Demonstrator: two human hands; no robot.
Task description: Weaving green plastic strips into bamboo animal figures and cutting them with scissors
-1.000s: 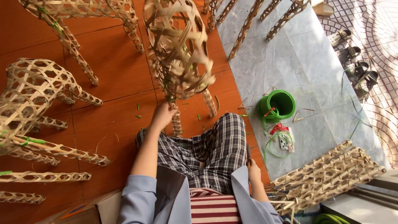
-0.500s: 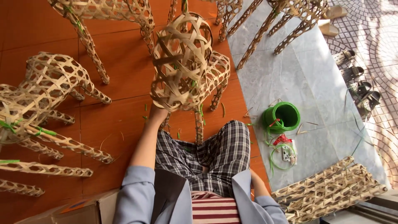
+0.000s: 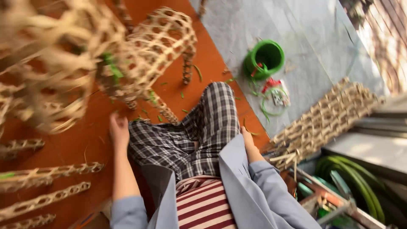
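Observation:
I sit on the orange floor (image 3: 85,148) in checked trousers. My left hand (image 3: 119,129) rests low beside my left knee, fingers loose and holding nothing. Just above it stands a woven bamboo animal-shaped frame (image 3: 152,51) with short legs. A second, larger woven frame (image 3: 42,72) looms blurred at the upper left, close to the camera. My right hand (image 3: 248,139) is pressed down beside my right hip, with its fingers hidden behind my leg and grey jacket.
Long woven bamboo strips (image 3: 46,174) lie at the lower left. A green roll of cord (image 3: 265,57) and a small packet (image 3: 277,95) sit on the grey mat (image 3: 313,38). A flat woven lattice (image 3: 326,121) lies at the right, with green hose (image 3: 360,182) beyond.
My left hand held the round woven frame up before; now it has let go and dropped beside my knee. The view has swung and moved closer to the frames.

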